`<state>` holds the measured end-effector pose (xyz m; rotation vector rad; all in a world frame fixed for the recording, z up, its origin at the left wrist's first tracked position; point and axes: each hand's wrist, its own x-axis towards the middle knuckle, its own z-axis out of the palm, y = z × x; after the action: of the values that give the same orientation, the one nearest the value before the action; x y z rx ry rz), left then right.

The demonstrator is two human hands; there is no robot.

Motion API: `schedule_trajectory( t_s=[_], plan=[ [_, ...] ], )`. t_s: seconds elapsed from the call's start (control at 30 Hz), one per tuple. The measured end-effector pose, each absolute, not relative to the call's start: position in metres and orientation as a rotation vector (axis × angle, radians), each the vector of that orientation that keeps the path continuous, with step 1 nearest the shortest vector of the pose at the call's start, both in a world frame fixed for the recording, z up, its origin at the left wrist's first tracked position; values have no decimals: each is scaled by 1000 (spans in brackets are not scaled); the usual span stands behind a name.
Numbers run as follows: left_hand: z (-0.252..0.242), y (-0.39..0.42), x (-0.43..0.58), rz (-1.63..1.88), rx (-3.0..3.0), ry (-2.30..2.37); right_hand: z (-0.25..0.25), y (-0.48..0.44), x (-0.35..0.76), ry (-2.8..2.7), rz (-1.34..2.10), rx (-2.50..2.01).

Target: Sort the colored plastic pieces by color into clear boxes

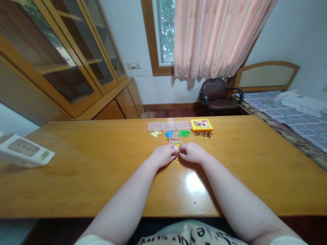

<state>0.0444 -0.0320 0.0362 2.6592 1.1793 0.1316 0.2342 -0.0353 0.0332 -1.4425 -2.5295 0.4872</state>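
My left hand [163,156] and my right hand [193,152] meet over the middle of the wooden table, their fingers closed and nearly touching. Between them sits a small clear plastic box [175,138], its lid raised, with yellow pieces [176,145] in it. Something whitish shows at the fingertips, too small to name. Loose yellow bits [177,162] lie on the table just below my fingers. Beyond the hands are piles of small pieces: cream [155,134], blue [169,134], green [184,133] and brown [203,134].
Three clear plastic boxes [154,127] stand in a row behind the piles, with a yellow printed box [201,125] at their right end. A white box [25,150] lies at the table's left. Past the far edge are a brown chair [216,93] and a bed [288,112].
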Motion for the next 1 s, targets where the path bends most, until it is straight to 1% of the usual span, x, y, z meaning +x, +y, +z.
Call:
schedule_trajectory(
  t_s=[0.17,0.33,0.5,0.7,0.87,1.0],
  plan=[
    [36,-32,47,101,2651,1214,32,-37,234,-2543,618,-1417],
    [35,-32,48,98,2661,1254,33,-38,232,-2537,671,-1396],
    [36,-32,49,80,2659,1278,33,-40,230,-2568,777,-1270],
    [31,-31,47,79,2676,1264,29,-40,227,-2588,773,-1218],
    [33,-28,41,277,2625,1269,31,-41,222,-2626,738,-1251],
    [36,-27,41,431,2548,1392,33,-44,217,-2687,633,-1260]
  ],
)
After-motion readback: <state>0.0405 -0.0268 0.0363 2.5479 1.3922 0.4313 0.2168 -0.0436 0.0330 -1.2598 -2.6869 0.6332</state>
